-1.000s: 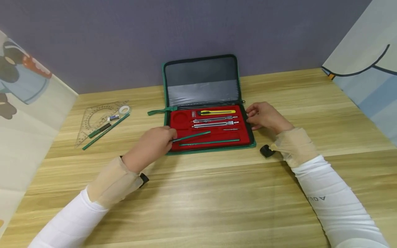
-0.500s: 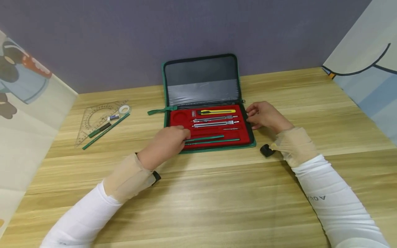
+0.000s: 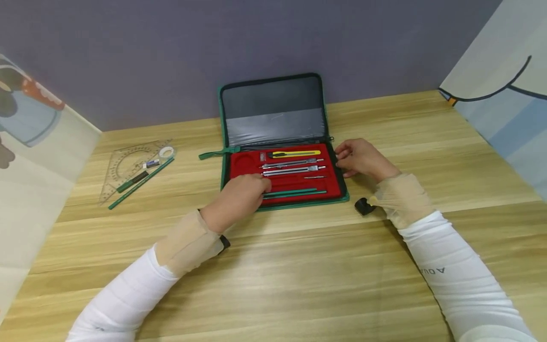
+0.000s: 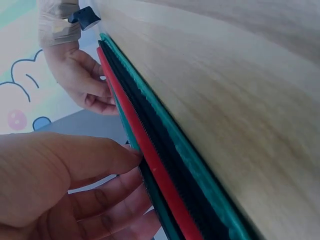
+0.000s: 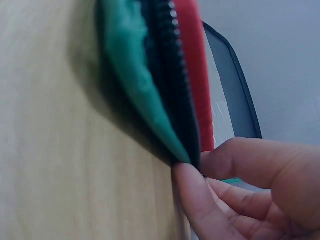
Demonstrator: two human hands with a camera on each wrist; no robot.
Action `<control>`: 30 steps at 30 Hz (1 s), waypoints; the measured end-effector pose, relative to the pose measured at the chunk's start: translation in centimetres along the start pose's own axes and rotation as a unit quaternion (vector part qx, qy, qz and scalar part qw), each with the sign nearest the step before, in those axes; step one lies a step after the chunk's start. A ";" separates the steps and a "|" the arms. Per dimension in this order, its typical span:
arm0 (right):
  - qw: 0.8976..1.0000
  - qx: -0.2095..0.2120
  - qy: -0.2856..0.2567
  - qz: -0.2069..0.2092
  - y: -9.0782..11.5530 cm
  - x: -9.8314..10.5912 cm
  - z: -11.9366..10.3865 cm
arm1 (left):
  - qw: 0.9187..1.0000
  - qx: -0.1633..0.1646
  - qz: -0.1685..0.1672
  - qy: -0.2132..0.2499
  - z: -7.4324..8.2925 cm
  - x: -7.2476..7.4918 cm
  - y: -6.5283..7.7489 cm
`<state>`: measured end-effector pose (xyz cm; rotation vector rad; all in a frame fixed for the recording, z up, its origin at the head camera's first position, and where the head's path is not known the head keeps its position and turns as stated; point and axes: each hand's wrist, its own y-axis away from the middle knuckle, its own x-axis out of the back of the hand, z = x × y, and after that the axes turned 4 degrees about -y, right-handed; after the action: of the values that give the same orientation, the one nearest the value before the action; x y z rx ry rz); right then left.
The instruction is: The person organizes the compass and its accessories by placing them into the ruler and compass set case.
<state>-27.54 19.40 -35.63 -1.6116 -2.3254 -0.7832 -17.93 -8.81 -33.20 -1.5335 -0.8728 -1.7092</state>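
A zip-up drawing-instrument case (image 3: 307, 203) lies open on the table, its red insert (image 3: 241, 173) facing up. Over the insert's near left part, my left hand (image 3: 241, 197) pinches the end of a green pencil (image 3: 295, 192) between thumb and fingers. Just below it a second green pencil (image 3: 321, 192) lies in the insert. My right hand (image 3: 363, 156) pinches the case's right edge; the right wrist view shows thumb and finger on the zipper border (image 5: 175, 65). Farther back in the insert sit a yellow utility knife (image 3: 295, 154), a compass (image 3: 292, 171) and another slim metal instrument (image 3: 292, 164).
Left of the case lie a clear set square (image 3: 121, 166), a white ring (image 3: 166, 152), an eraser (image 3: 151, 164), a short green-and-black stick (image 3: 132, 181) and a green pencil (image 3: 141, 184). The raised lid (image 3: 273, 102) stands near the grey back wall (image 3: 273, 38).
My left hand has moved right over the insert with the green pencil, which has swung from slanting to nearly parallel with the other pencil. My right hand stays at the case edge.
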 end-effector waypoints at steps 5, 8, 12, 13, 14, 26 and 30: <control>1.000 0.002 0.004 -0.002 -0.1 -0.1 -0.2 | 1.000 0.005 -0.001 0.000 0.3 -0.1 -0.4; 1.000 0.004 0.006 -0.002 0.0 -0.1 -0.2 | 1.000 0.005 -0.003 0.003 0.5 -0.2 -0.5; 1.000 0.003 0.008 -0.001 0.0 0.0 -0.1 | 1.000 0.002 -0.001 0.003 0.6 -0.3 -0.7; 1.000 0.002 0.008 -0.001 0.0 0.0 -0.1 | 1.000 0.002 0.000 0.003 0.6 -0.3 -0.7; 1.000 0.002 0.009 0.000 0.0 0.0 -0.1 | 1.000 0.002 0.000 0.003 0.6 -0.4 -0.8; 1.000 -0.006 0.001 0.004 -0.2 0.0 -0.1 | 1.000 -0.002 -0.004 0.014 0.8 -0.4 -1.1; 1.000 -0.006 0.004 0.004 -0.1 0.0 -0.1 | 1.000 -0.009 -0.007 0.009 0.9 -0.5 -1.3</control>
<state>-27.60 19.31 -35.54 -1.6177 -2.3122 -0.8009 -18.48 -7.35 -33.65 -1.5237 -0.8632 -1.7427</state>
